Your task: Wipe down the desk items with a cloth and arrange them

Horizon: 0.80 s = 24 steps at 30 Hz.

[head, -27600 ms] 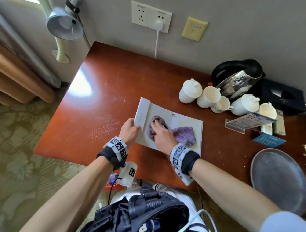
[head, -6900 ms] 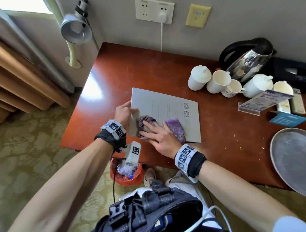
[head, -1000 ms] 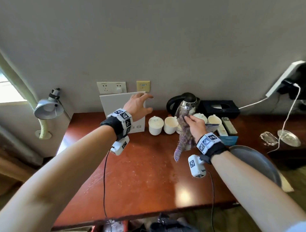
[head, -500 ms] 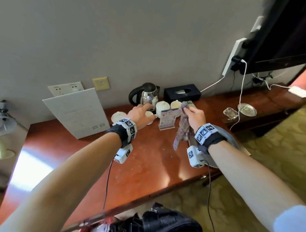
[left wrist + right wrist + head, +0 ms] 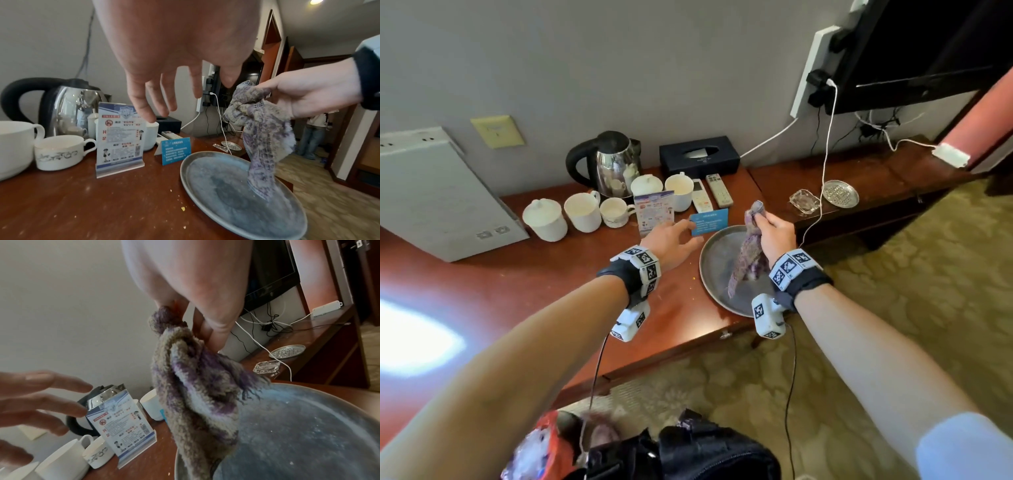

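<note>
My right hand (image 5: pixel 765 224) pinches the top of a purple-grey cloth (image 5: pixel 748 253). The cloth (image 5: pixel 263 129) hangs down and its lower end reaches the round grey metal tray (image 5: pixel 714 274) at the desk's front right edge. My left hand (image 5: pixel 681 234) hovers open with spread fingers just left of the tray, near a blue card (image 5: pixel 710 221) and an acrylic sign stand (image 5: pixel 654 212). The left wrist view shows the sign stand (image 5: pixel 120 138), the blue card (image 5: pixel 175 150) and the dusty tray (image 5: pixel 226 186). In the right wrist view the cloth (image 5: pixel 195 386) drapes over the tray (image 5: pixel 308 434).
A white folder (image 5: pixel 438 195) leans on the wall at left. A kettle (image 5: pixel 613 164), several white cups (image 5: pixel 582 212), a black tissue box (image 5: pixel 698 156) and two remotes (image 5: pixel 710 195) line the back. A glass ashtray (image 5: pixel 804 202), a small metal dish (image 5: pixel 839 193) and cables lie right.
Both hands have moved right and down over the tray, and the cloth's end now reaches it. My left hand left the cups and now hovers by the blue card.
</note>
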Available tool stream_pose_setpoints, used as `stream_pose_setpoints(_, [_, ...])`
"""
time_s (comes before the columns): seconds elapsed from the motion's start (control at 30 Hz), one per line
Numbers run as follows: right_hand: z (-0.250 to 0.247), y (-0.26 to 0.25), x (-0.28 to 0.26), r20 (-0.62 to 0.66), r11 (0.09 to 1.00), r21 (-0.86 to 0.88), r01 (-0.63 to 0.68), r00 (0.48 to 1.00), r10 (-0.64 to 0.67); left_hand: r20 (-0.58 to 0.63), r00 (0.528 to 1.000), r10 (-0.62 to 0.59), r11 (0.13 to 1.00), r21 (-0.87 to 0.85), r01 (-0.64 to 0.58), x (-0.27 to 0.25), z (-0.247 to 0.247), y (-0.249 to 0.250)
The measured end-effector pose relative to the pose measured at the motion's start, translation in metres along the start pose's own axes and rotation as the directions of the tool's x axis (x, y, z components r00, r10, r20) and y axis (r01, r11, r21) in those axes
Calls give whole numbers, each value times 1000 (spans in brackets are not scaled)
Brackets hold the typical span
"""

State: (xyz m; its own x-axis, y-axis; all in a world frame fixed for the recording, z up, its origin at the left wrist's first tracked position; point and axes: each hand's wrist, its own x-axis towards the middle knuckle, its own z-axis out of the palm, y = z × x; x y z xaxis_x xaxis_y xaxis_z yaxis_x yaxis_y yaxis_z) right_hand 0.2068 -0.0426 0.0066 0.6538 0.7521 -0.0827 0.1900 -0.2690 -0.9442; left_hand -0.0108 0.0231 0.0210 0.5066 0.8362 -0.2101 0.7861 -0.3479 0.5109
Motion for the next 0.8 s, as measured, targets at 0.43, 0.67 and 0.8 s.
stream_pose_setpoints(0.43, [8,49,33,2,991,-133,-23,1000,24,24,986,-162,987,11,162,-2,30,-9])
stream_pose_setpoints(0.67, [18,80,37,90,955,-293,-43,993,73,43,972,-233,973,22,232,0,38,-22])
stream_pose_setpoints(0.8, [17,96,41,288,809,-586,35,943,168,72,969,-237,971,56,233,-3,43,-28])
